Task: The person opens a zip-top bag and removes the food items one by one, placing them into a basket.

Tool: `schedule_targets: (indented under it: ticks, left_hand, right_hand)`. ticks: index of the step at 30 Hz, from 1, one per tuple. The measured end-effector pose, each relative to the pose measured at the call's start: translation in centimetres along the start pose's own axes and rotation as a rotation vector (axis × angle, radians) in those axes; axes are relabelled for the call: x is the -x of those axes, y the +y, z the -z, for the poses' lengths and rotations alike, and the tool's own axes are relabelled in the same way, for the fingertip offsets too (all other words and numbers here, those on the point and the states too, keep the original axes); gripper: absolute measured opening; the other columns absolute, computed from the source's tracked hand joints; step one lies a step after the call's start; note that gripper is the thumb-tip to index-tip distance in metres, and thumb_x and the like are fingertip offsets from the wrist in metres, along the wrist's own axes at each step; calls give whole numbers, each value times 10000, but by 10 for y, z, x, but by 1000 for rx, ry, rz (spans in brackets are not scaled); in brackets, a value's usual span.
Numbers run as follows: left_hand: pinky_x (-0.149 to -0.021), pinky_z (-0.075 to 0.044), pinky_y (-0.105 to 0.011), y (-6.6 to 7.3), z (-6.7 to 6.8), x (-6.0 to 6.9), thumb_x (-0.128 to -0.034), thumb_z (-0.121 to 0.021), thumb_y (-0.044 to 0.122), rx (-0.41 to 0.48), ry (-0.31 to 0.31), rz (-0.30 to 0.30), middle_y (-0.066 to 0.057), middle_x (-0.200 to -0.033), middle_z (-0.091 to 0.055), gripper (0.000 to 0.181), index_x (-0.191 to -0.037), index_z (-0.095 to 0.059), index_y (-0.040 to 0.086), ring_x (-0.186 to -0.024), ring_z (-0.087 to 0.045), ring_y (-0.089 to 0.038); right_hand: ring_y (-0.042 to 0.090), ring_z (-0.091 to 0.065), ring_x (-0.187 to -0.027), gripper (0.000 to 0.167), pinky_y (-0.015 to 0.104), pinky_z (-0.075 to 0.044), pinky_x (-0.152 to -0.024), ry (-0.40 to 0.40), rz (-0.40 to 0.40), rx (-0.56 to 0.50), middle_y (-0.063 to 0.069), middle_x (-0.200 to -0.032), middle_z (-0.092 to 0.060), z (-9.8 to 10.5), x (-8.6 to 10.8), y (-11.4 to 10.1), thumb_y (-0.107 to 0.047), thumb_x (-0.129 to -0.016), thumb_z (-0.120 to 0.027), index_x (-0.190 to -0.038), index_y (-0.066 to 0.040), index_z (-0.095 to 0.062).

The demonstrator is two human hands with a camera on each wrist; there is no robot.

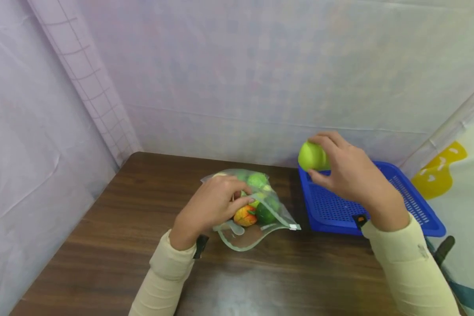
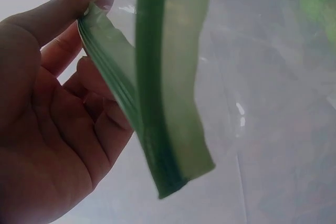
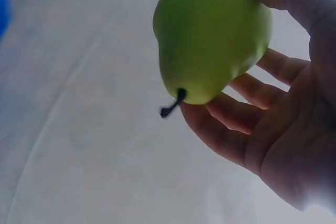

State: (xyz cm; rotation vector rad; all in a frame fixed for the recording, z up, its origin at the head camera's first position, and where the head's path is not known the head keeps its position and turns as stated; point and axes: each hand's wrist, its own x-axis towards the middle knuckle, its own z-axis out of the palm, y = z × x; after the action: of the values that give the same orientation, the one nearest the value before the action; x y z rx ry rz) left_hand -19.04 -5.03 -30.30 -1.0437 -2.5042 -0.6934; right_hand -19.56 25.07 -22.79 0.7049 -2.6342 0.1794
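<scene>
A green pear [image 1: 313, 156] with a dark stem is held between the thumb and fingers of my right hand [image 1: 349, 173], above the blue basket's left rear part. The right wrist view shows the pear [image 3: 210, 32] from below. My left hand [image 1: 211, 204] pinches the edge of a clear zip bag [image 1: 246, 239] lying on the table. Inside the bag are several green pieces and an orange-red one [image 1: 245, 216]. In the left wrist view, thumb and fingers grip the bag's green zip strip [image 2: 152, 77], and the strip hangs apart in two layers.
The blue perforated basket [image 1: 316, 215] stands on the right side of the brown table [image 1: 114, 245]. White sheeting [image 1: 221, 87] hangs behind and at the left. Something yellow [image 1: 434, 180] is at the far right, beyond the basket.
</scene>
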Motion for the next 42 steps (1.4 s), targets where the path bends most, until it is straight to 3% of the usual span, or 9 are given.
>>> schedule_targets:
  ticks: [6,12,20,25,28,31,35,42]
  left_hand:
    - [-658,-428,-280,2,1,-2,-947,-720,309,12,-17,16,115,-665,-563,129,-958,-793,203,-634,-489,-66]
    - [-667,-429,-284,2,1,-3,-945,-723,304,18,-18,18,116,-660,-563,126,-961,-793,200,-630,-485,-64]
    - [-698,-428,-295,2,-2,-5,-941,-728,299,22,-40,30,120,-648,-550,122,-982,-795,205,-619,-469,-66]
    - [-702,-426,-292,2,-3,-5,-944,-725,296,24,-44,19,120,-650,-552,127,-986,-796,199,-612,-465,-64]
    - [-678,-423,-274,2,-4,-5,-951,-717,299,38,-55,20,120,-667,-564,141,-995,-794,190,-614,-467,-58]
    - [-654,-416,-259,3,-6,-5,-950,-718,293,53,-60,23,119,-684,-577,141,-1000,-792,184,-619,-469,-55]
    - [-651,-406,-256,4,-6,-4,-948,-721,285,52,-63,22,115,-688,-576,131,-997,-790,185,-623,-466,-56]
    - [-643,-401,-251,5,-6,-4,-953,-714,292,55,-72,15,120,-688,-574,135,-995,-787,187,-627,-463,-53]
  right_hand:
    - [351,-606,-909,700,500,-505,-716,-201,-115,58,211,-1306,-537,-19,-30,49,-220,-821,-794,-1402,-33,-451]
    - [323,-558,-802,596,459,-488,-650,-331,-116,102,256,-1144,-516,-55,-43,83,-163,-777,-781,-1251,36,-480]
    - [301,-537,-743,428,464,-478,-660,-451,-101,160,193,-958,-573,-99,-46,102,-148,-750,-768,-1086,48,-591]
    - [301,-537,-722,193,539,-494,-725,-528,-106,236,105,-797,-574,-120,-49,111,-102,-723,-713,-849,-62,-572]
    - [310,-551,-756,176,612,-490,-809,-583,-137,239,99,-797,-589,-129,-50,113,-68,-722,-712,-780,-106,-551]
    - [346,-612,-841,173,672,-471,-892,-621,-163,240,124,-874,-654,-138,-48,116,-67,-741,-749,-784,-113,-587]
    - [408,-659,-939,165,663,-494,-884,-625,-157,256,193,-992,-704,-147,-45,118,-101,-753,-801,-845,-82,-665]
    - [394,-664,-859,174,582,-547,-770,-603,-143,241,207,-942,-703,-155,-41,125,-91,-731,-826,-828,-57,-686]
